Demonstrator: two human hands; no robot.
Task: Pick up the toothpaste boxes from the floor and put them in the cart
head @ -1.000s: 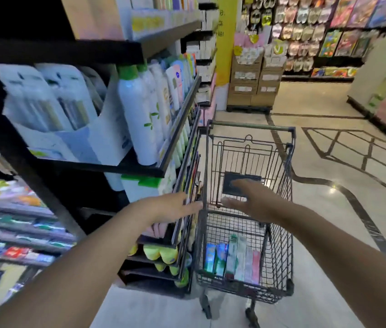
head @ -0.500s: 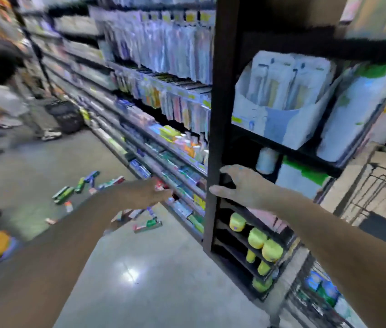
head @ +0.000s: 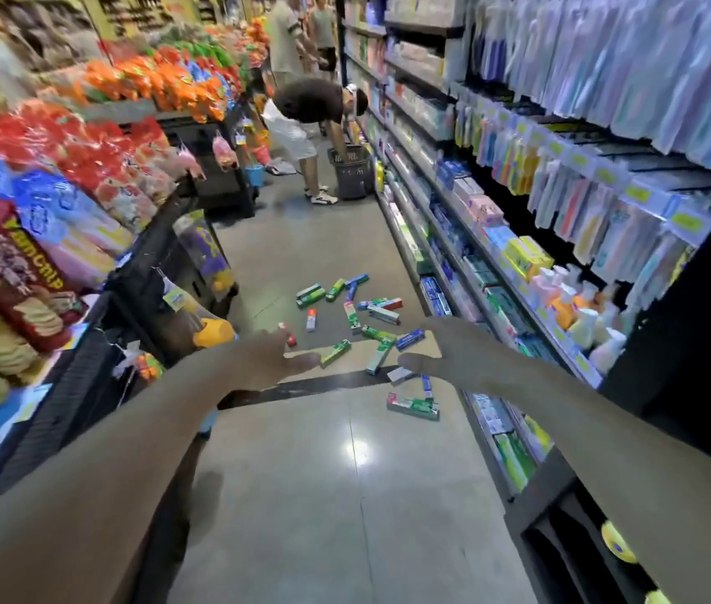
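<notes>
Several toothpaste boxes (head: 351, 313), mostly green, blue and red, lie scattered on the grey aisle floor ahead of me. The nearest one, a green and red box (head: 412, 406), lies by the foot of the right-hand shelving. My left hand (head: 277, 357) is stretched out in front of me with relaxed fingers, holding nothing. My right hand (head: 449, 348) is also held out, fingers straight and empty. Both hands hover well above the boxes, touching none. The cart is out of view.
Shelving (head: 519, 220) with toothpaste and toothbrushes lines the right side. A display of snack bags (head: 61, 189) runs along the left. Farther down the aisle a person (head: 310, 124) bends over a dark basket (head: 352, 172); others stand behind.
My view has swung left from the cart, past the shelf end, to look down the aisle at the scattered boxes. Both hands stayed outstretched and empty.
</notes>
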